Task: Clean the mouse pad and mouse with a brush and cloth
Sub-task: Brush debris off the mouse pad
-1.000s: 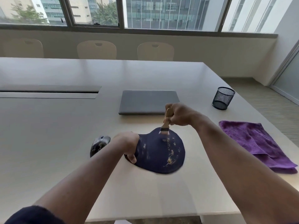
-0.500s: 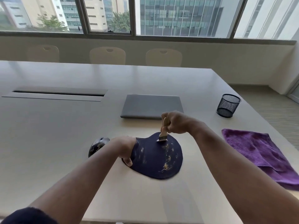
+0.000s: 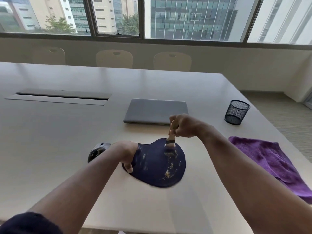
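A dark blue mouse pad (image 3: 157, 173) lies on the white table, flecked with yellowish crumbs on its right half. My left hand (image 3: 125, 152) grips the pad's left edge, thumb pointing down. My right hand (image 3: 184, 125) holds a small wooden-handled brush (image 3: 170, 139), whose bristles touch the pad's far part. Left of the pad sits a dark mouse (image 3: 98, 152) with crumbs on it, partly hidden by my left wrist. A purple cloth (image 3: 271, 164) lies crumpled at the right.
A shut grey laptop (image 3: 155, 111) lies behind the pad. A black mesh cup (image 3: 236, 112) stands at the far right. A cable slot (image 3: 59, 97) is set into the table (image 3: 50, 141) at the left. Chairs line the far side under the windows.
The brush has stayed on the pad's far part with small sweeping moves and the crumbs have shifted slightly. The camera has tilted up. My left hand keeps its hold.
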### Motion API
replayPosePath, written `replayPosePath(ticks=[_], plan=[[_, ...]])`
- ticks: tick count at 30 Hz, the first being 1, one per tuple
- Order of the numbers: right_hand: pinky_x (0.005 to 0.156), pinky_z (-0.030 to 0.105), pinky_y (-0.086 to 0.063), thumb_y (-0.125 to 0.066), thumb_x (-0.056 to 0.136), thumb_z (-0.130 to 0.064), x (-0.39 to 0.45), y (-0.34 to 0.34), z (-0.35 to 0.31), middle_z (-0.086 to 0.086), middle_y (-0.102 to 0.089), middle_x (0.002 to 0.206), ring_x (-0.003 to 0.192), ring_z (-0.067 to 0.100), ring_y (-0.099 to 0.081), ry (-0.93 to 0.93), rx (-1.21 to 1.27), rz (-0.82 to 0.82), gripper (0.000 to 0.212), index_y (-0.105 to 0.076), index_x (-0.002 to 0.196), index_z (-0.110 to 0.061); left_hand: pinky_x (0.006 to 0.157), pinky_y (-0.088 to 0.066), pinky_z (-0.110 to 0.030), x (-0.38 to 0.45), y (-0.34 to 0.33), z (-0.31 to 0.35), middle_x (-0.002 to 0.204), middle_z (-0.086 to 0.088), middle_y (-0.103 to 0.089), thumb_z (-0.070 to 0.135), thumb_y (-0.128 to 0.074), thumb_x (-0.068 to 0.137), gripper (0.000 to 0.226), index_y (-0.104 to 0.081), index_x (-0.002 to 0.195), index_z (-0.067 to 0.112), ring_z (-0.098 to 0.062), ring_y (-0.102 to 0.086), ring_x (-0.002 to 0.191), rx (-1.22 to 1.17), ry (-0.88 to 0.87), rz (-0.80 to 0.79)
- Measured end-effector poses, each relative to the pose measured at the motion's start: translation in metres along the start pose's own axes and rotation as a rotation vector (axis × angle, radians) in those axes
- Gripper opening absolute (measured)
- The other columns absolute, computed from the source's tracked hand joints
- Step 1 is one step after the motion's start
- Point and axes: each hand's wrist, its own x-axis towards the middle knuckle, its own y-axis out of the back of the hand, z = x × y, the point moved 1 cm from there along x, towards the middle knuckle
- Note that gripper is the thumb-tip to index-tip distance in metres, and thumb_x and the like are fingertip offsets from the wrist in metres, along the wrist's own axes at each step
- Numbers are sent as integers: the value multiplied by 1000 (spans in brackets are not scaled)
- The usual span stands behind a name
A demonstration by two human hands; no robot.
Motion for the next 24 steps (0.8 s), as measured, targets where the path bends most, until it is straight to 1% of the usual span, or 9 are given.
replayPosePath(ticks=[3,5,8,11,14,16,18,21,24], plan=[[74,34,-55,-59,81,4,-5,-2,4,3,-75,86,85,22,-69,18,-42,54,30,-49,66,-20,88,-46,-30,0,-1,0,124,-1,-60,30,-88,67,68,-55,125,20,-26,-58,111,-6,4,-4],[73,39,-58,-60,80,7,-7,-1,6,9,-75,85,85,23,-73,7,-25,-7,29,-51,68,-18,88,-46,-31,0,-1,1,122,-2,-61,30,-88,67,67,-54,125,20,-26,-58,111,-8,7,-3],[67,37,-57,-65,78,6,-7,6,5,11,-73,79,79,27,-72,3,-10,-50,24,-55,69,-13,86,-45,-29,-1,0,0,122,-2,-61,28,-88,68,67,-54,124,18,-26,-58,110,-21,14,-2],[78,41,-58,-66,82,3,-8,7,4,7,-69,84,83,25,-69,38,-39,43,13,-61,73,-5,80,-43,-27,0,-1,1,120,-2,-62,28,-88,68,64,-56,122,19,-25,-59,108,-22,11,-1],[81,46,-58,-66,83,2,-11,5,6,14,-73,92,89,30,-71,-12,-76,-34,20,-57,73,-13,87,-46,-30,-1,0,2,122,-2,-61,29,-88,68,66,-54,124,19,-26,-58,111,-9,20,-5],[77,42,-59,-66,83,3,-12,8,6,14,-75,89,85,29,-73,-53,-72,-111,24,-55,73,-16,93,-47,-32,0,1,2,124,-2,-60,30,-88,68,69,-53,126,19,-26,-57,113,4,24,-8],[74,39,-60,-65,82,5,-13,12,4,12,-76,87,83,28,-74,-49,-36,-91,26,-55,72,-16,93,-47,-31,0,1,3,125,-3,-60,29,-88,68,69,-54,127,18,-26,-58,113,13,22,-12],[75,42,-58,-64,80,7,-14,11,3,14,-75,90,87,31,-71,-20,-27,14,27,-54,68,-15,94,-45,-31,0,1,4,128,-3,-59,31,-87,69,72,-51,131,18,-26,-57,116,38,12,-13],[74,40,-59,-67,82,5,-15,7,6,13,-74,86,82,30,-73,-57,-43,-75,25,-56,72,-15,94,-46,-32,-1,1,3,128,-2,-58,30,-87,69,72,-52,131,18,-26,-57,116,30,3,-12]])
